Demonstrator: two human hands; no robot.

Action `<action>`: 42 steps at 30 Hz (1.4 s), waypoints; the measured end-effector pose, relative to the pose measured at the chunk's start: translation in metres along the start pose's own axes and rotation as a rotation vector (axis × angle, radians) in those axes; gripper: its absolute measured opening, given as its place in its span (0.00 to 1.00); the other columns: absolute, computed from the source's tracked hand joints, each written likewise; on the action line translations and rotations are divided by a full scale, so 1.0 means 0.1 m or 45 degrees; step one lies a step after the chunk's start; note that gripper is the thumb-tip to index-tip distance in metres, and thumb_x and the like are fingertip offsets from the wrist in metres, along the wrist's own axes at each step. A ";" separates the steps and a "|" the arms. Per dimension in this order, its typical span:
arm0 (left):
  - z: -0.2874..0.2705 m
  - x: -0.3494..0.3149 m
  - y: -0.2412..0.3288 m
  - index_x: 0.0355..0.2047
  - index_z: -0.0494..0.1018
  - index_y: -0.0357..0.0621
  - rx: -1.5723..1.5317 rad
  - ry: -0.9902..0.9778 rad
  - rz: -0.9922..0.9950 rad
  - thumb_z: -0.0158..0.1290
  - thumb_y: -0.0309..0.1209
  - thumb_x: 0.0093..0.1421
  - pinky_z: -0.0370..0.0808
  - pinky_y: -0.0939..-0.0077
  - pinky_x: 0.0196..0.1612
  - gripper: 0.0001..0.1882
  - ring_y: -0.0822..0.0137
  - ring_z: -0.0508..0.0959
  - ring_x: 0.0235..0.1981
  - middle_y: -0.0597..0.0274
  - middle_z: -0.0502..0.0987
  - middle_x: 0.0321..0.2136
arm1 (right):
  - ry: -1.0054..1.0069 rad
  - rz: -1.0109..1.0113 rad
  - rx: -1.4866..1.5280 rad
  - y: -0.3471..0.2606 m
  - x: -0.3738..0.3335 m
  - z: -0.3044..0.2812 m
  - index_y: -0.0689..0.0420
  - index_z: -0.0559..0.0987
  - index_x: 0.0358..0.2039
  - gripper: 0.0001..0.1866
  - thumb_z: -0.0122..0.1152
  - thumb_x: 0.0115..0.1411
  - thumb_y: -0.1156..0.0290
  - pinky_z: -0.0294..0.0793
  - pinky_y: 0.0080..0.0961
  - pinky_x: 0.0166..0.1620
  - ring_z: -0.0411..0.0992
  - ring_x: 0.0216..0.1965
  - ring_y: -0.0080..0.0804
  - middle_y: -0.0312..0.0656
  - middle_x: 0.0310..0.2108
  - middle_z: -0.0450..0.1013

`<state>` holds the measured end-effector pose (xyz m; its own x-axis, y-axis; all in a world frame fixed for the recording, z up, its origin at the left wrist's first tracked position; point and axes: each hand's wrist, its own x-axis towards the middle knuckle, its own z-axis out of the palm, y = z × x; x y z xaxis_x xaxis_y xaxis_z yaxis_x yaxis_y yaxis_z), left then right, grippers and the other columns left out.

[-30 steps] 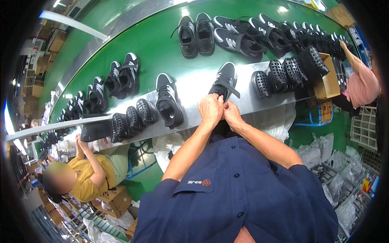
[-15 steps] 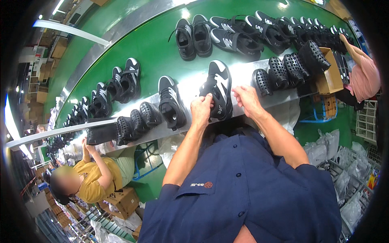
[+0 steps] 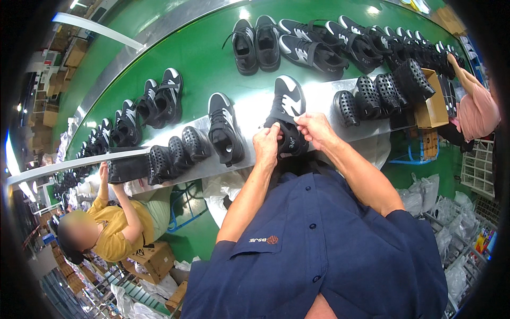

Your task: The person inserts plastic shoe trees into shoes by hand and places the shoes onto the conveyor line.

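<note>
Worktop strip point(image 3: 255, 127): smooth bare metal, by which a white glare is thrown back. Green surface point(image 3: 207, 64), met along the worktop's far edge: smooth, glossy, streaked with reflections. Shoe point(image 3: 290, 101), by the worktop's near edge: upper made up in matt black, cloth-like material, overlaid with smooth grey panels. Perforated forms point(image 3: 366, 97), toward the worktop's right end: black, plastic-looking, faintly sheened, pierced with round holes. Box point(image 3: 439, 101), at that end: matt brown cardboard. Shirt point(image 3: 287, 212): matt navy cloth, softly creased.
</note>
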<state>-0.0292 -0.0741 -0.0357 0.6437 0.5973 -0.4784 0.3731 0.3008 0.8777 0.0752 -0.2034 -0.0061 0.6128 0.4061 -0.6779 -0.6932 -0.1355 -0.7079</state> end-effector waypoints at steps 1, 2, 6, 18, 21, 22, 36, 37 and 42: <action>0.00 0.00 0.00 0.27 0.80 0.32 0.008 0.004 -0.007 0.59 0.36 0.61 0.72 0.76 0.32 0.16 0.70 0.77 0.25 0.59 0.80 0.24 | 0.017 0.011 -0.004 0.08 0.03 -0.02 0.59 0.76 0.27 0.06 0.63 0.58 0.72 0.58 0.14 0.16 0.62 0.17 0.17 0.35 0.22 0.69; 0.00 0.00 0.00 0.27 0.80 0.32 0.009 0.002 -0.009 0.59 0.36 0.61 0.72 0.76 0.32 0.16 0.70 0.77 0.25 0.59 0.80 0.24 | 0.020 0.012 -0.003 0.13 0.04 -0.02 0.59 0.76 0.27 0.06 0.63 0.58 0.72 0.58 0.14 0.16 0.62 0.17 0.17 0.35 0.22 0.69; -0.02 0.02 -0.03 0.26 0.79 0.33 -0.049 0.024 -0.029 0.59 0.35 0.61 0.72 0.76 0.33 0.15 0.71 0.76 0.25 0.60 0.80 0.24 | 0.049 0.008 -0.005 0.24 0.01 0.06 0.59 0.77 0.27 0.06 0.63 0.58 0.72 0.57 0.15 0.16 0.61 0.17 0.17 0.34 0.21 0.69; 0.04 -0.10 0.02 0.28 0.79 0.34 0.465 0.013 0.203 0.60 0.34 0.60 0.73 0.73 0.32 0.12 0.67 0.77 0.25 0.59 0.80 0.24 | 0.210 -0.106 -0.978 0.07 -0.12 -0.16 0.65 0.77 0.24 0.18 0.66 0.56 0.60 0.72 0.37 0.32 0.72 0.23 0.40 0.44 0.17 0.71; 0.03 -0.31 0.23 0.34 0.77 0.39 0.994 -0.102 0.871 0.62 0.31 0.55 0.75 0.61 0.36 0.10 0.51 0.78 0.32 0.50 0.78 0.28 | 0.339 -0.369 -1.066 0.23 -0.19 -0.33 0.68 0.76 0.35 0.21 0.66 0.54 0.59 0.74 0.40 0.42 0.76 0.35 0.50 0.53 0.28 0.75; 0.04 -0.29 0.22 0.34 0.77 0.39 0.992 -0.107 0.870 0.62 0.31 0.55 0.75 0.61 0.36 0.10 0.51 0.78 0.32 0.50 0.78 0.28 | 0.401 -0.507 -1.050 0.25 -0.25 -0.34 0.68 0.75 0.40 0.23 0.66 0.54 0.60 0.74 0.41 0.45 0.76 0.39 0.52 0.56 0.33 0.76; -0.44 -0.55 0.51 0.44 0.73 0.42 1.401 -0.099 1.135 0.62 0.28 0.51 0.74 0.60 0.40 0.18 0.51 0.76 0.38 0.53 0.75 0.34 | 0.312 -0.695 -1.432 0.41 -0.11 -0.01 0.67 0.72 0.35 0.13 0.56 0.59 0.68 0.75 0.52 0.41 0.75 0.35 0.63 0.63 0.32 0.74; -0.66 -0.66 0.52 0.46 0.73 0.42 1.485 -0.017 1.029 0.62 0.28 0.51 0.74 0.59 0.43 0.20 0.50 0.76 0.42 0.51 0.75 0.37 | 0.298 -0.697 -1.472 0.40 -0.11 -0.02 0.67 0.72 0.34 0.13 0.55 0.60 0.68 0.76 0.52 0.40 0.75 0.34 0.63 0.63 0.31 0.74; -1.30 -0.52 0.14 0.52 0.72 0.44 1.722 -0.042 0.980 0.54 0.19 0.52 0.72 0.53 0.51 0.25 0.41 0.72 0.52 0.42 0.72 0.46 | 0.114 -0.852 -1.556 0.54 0.07 0.20 0.66 0.72 0.34 0.12 0.53 0.61 0.67 0.78 0.48 0.36 0.76 0.30 0.58 0.60 0.29 0.75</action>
<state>-0.1440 -0.0041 0.0053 0.9632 0.2654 0.0422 0.2488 -0.9400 0.2333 0.0345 -0.1894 -0.0453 0.7464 0.6539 -0.1234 0.4745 -0.6530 -0.5902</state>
